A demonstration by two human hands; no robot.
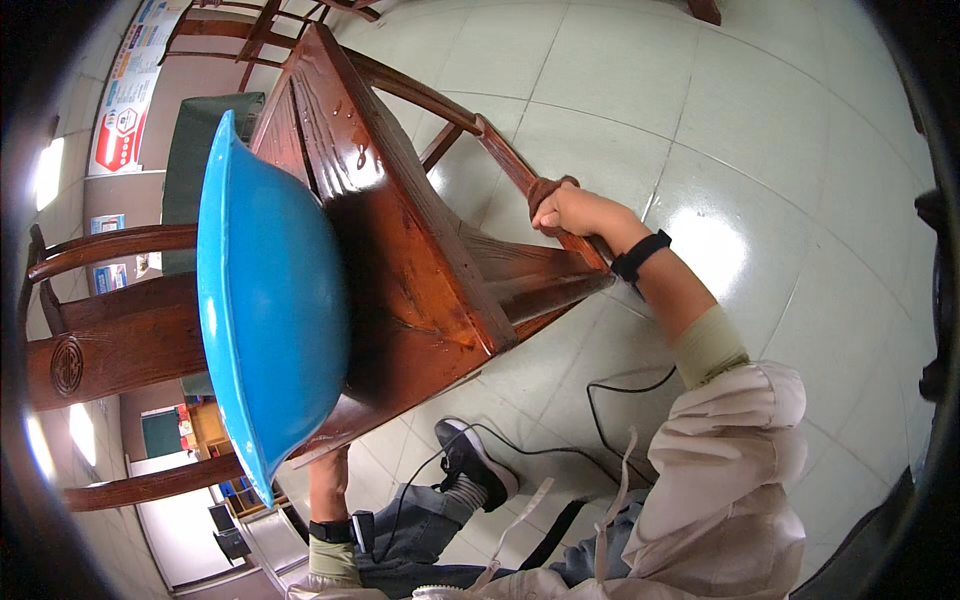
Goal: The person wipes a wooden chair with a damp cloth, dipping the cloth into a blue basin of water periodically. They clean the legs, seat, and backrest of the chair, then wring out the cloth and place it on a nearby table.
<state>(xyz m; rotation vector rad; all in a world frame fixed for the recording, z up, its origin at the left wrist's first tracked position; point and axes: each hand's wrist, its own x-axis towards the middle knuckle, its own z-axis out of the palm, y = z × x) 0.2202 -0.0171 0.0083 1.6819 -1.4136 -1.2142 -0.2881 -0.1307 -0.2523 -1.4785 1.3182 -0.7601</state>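
Observation:
My right hand (574, 212) grips a brown cloth (541, 193), bunched around the lower stretcher (502, 150) of a dark, varnished wooden armchair (427, 262). Of my left arm, only the wrist (328, 480) and sleeve show below the seat edge; the chair and basin hide the fingers. On the wooden seat (397, 352) rests a blue plastic basin (274, 292), whose inside faces away from view. Water drops (361, 154) lie on the glossy seat. Behind the basin, the chair's back splat (124, 341) carries a round carved motif.
Pale glossy tiles (622, 97) cover the floor. A black cable (517, 450) loops near my shoe (476, 465). More wooden furniture (259, 30) stands at the top left, near a green-covered object (180, 172) and a printed wall poster (131, 97).

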